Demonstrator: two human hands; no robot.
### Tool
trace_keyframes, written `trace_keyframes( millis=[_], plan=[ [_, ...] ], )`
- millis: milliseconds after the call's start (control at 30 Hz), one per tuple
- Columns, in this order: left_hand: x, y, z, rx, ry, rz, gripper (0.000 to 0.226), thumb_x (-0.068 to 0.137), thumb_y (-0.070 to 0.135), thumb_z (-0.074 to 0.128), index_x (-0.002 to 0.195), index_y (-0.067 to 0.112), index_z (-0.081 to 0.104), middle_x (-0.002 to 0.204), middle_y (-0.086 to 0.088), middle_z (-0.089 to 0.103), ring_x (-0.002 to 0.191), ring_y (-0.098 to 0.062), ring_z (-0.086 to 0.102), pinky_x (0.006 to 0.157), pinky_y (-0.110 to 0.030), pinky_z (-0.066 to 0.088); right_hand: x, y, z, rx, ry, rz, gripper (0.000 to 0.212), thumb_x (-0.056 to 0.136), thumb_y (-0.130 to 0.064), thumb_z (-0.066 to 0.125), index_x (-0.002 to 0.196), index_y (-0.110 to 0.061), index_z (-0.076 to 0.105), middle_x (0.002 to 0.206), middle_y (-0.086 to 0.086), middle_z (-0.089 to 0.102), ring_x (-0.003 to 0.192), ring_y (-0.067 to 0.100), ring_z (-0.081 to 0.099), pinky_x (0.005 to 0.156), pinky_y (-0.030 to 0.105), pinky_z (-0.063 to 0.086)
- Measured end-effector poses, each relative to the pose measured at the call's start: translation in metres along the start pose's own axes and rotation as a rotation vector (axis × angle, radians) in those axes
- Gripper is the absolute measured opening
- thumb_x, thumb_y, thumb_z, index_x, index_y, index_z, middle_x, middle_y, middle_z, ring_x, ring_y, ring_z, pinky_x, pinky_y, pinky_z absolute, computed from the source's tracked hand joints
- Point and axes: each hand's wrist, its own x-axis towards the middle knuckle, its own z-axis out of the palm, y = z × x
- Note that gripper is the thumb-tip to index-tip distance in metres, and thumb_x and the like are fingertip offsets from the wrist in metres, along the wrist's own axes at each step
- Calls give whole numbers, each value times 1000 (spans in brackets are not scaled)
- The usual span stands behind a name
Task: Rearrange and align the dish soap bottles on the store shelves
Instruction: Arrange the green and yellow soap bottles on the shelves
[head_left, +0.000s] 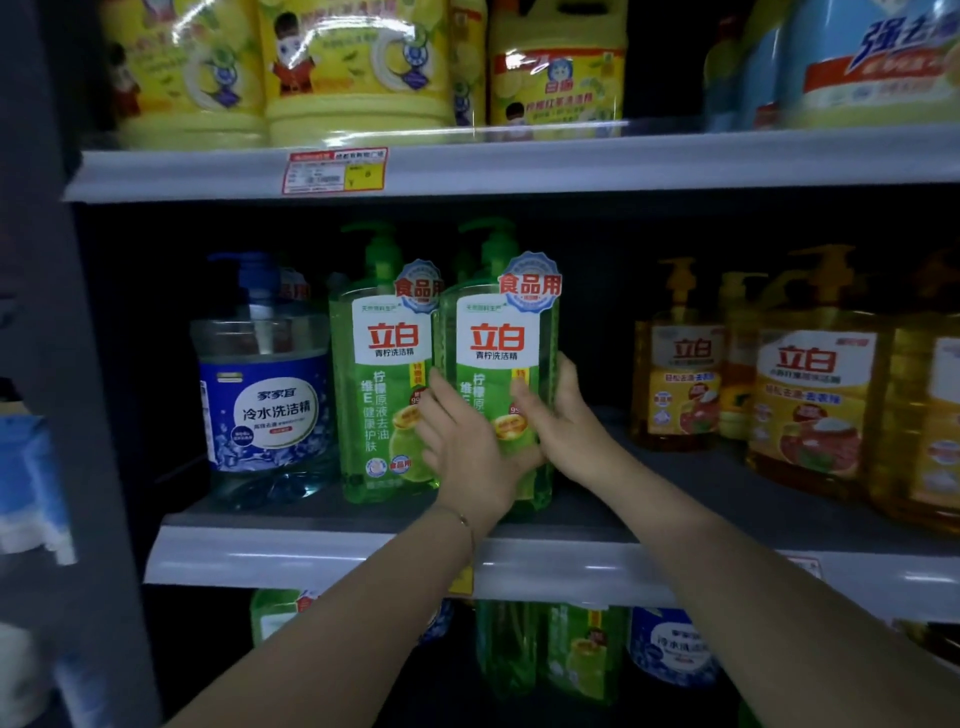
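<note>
Both hands are on the right-hand tall green pump-top dish soap bottle (501, 374), which stands upright on the grey middle shelf (322, 551), label facing out. The left hand (462, 441) lies flat against the lower front and left flank of it, fingers spread and pressing. The right hand (563, 421) wraps the right flank, thumb on the label, fingers curled round behind. So this is a two-handed grip, palms squeezing the bottle between them rather than pinching it.

Its twin, the left-hand green pump-top dish soap bottle (384, 379), stands just beside it, the two touching or nearly so at the shoulders. Left of that is a squat clear bottle with a blue label and blue pump (265, 384).

The key relation: the held bottle's long axis is vertical, directly ahead of both palms, and to its right is an open stretch of shelf before the amber-yellow pump bottles (685, 374). Both hands are equally close, so either can steer; a nudge left or back looks like what squares it up.
</note>
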Motion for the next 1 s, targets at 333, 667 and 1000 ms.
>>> trace_keyframes(
  millis=[333,667,1000],
  plan=[
    [7,-39,-32,266,75,295,117,55,56,84,147,14,24,135,-12,34,123,-26,32,96,-35,30,26,22,-16,-218,13,90,100,73,-27,81,144,-31,11,132,-1,47,114,6,50,94,24,45],
    [35,-72,-51,37,370,37,96,65,32,86,136,-3,32,131,-22,41,124,-36,38,103,-52,37,57,25,-9,-379,-72,292,113,63,-60,77,146,-30,5,139,2,46,125,20,47,104,39,40],
    [41,-69,-48,-214,167,-273,126,27,55,90,130,10,33,129,-14,49,119,-34,50,96,-53,48,32,6,18,-660,391,2,53,79,-26,75,113,-13,37,116,7,45,106,24,51,82,32,44]
  ],
)
